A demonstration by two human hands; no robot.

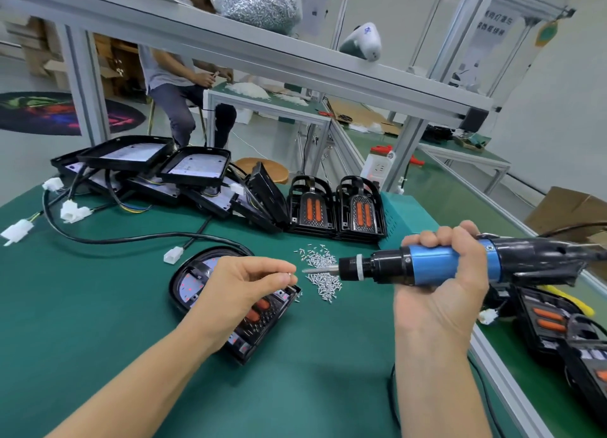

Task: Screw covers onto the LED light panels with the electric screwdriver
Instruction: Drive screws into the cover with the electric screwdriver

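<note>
My right hand (440, 283) grips the blue and black electric screwdriver (427, 267), held level with its bit pointing left. My left hand (243, 286) pinches a small screw (291, 275) between thumb and fingertips, a short gap from the bit tip. Under my left hand an LED light panel (197, 283) lies on the green mat with a black cover (262, 319) with orange lenses on it. A pile of loose screws (320, 267) lies between panel and screwdriver.
Several open LED panels (138, 165) with cables and white connectors are heaped at the back left. Two stacks of covers (335, 207) stand at the back. Finished units (558, 332) lie at the right edge. A person sits at a far table.
</note>
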